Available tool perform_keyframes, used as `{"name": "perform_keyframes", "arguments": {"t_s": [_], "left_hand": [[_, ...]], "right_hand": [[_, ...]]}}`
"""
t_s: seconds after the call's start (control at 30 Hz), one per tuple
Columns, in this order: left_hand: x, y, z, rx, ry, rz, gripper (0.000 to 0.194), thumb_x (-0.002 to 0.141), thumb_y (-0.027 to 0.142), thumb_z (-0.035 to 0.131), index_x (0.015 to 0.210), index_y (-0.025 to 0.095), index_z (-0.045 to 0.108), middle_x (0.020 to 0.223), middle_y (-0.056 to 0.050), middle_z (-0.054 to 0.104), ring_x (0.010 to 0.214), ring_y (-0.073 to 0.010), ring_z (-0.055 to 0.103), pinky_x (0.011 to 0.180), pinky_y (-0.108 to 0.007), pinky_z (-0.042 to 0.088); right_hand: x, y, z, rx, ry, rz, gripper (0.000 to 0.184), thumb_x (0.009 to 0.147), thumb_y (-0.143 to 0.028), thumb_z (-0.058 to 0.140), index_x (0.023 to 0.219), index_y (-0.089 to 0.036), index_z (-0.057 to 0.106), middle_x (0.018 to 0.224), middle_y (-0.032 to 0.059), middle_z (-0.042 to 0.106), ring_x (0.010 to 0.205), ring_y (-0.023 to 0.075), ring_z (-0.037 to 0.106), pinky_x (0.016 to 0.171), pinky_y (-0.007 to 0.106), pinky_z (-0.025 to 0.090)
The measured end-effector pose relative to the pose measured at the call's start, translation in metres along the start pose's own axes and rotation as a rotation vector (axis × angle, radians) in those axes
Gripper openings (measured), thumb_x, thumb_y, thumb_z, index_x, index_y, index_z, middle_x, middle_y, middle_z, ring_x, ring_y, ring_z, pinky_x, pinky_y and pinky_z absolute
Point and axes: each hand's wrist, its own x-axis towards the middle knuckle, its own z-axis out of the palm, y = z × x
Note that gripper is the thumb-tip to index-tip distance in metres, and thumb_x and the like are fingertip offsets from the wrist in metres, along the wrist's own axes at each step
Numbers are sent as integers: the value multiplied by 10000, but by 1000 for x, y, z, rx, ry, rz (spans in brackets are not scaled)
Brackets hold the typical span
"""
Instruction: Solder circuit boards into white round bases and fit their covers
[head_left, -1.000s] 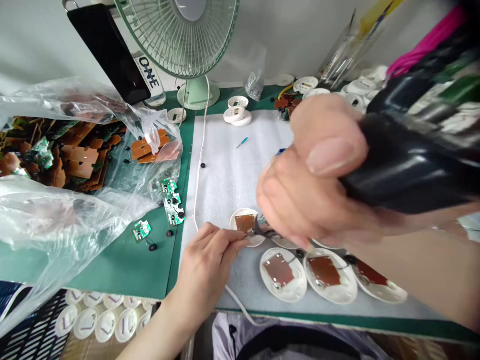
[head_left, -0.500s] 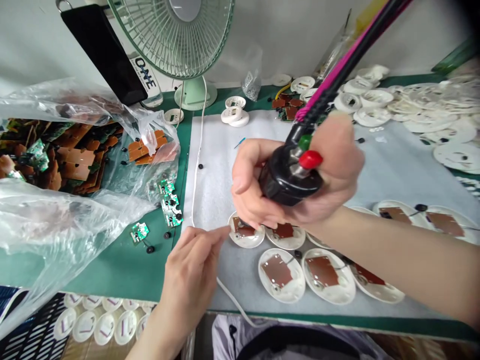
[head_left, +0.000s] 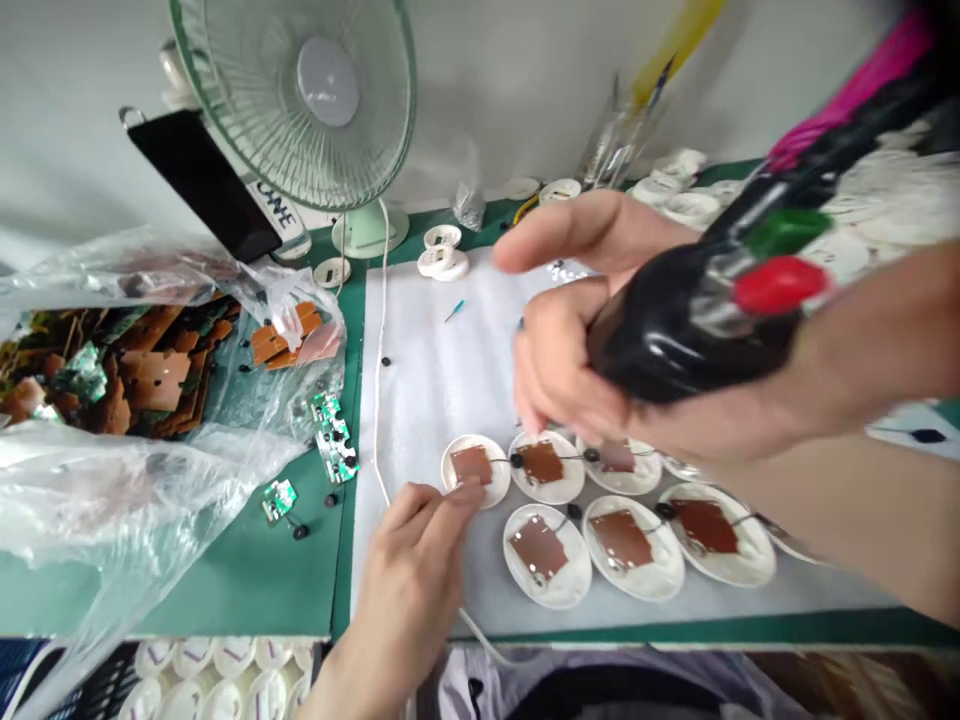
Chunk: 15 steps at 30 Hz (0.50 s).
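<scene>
Right grip (head_left: 577,350) wrapped round a black handheld tool (head_left: 690,335) trailing a pink cable (head_left: 847,90), thumb lifted clear; left grip (head_left: 412,570) loosely pinched, any hold impossible to tell, fingertips (head_left: 465,492) at a white round dish (head_left: 499,480) bearing a copper pad (head_left: 471,465), near the worktop's (head_left: 225,600) front edge. Next move, seemingly: tool's hidden tip down onto that pad.

Right hand (head_left: 562,360) closed around a black electric tool (head_left: 690,335) with red and green fittings, above round white discs (head_left: 574,565) bearing copper pads (head_left: 538,548), all on a white foam sheet (head_left: 427,400). Left hand (head_left: 409,570) just beside the leftmost disc, fingertips almost at its rim.
</scene>
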Motion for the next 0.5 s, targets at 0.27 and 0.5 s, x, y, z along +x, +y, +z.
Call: {"name": "perform_keyframes", "arguments": {"t_s": [0.27, 0.5], "left_hand": [[148, -17, 17, 140, -69, 266, 231, 988, 128, 472, 1079, 155, 683, 890, -68, 731, 833, -172, 691, 767, -281, 586], [187, 16, 75, 159, -125, 610, 237, 963, 248, 543, 1168, 233, 661, 1282, -106, 660, 1121, -305, 608, 874, -464, 580]], "right_hand": [[-41, -21, -82, -695, 694, 76, 547, 896, -585, 533, 1204, -144, 435, 1023, 59, 588, 906, 113, 592, 850, 262, 534], [-195, -43, -129, -1178, 673, 373, 678, 890, -542, 490, 1456, -189, 366, 1508, 140, 305, 1446, 259, 304, 1212, 493, 342]]}}
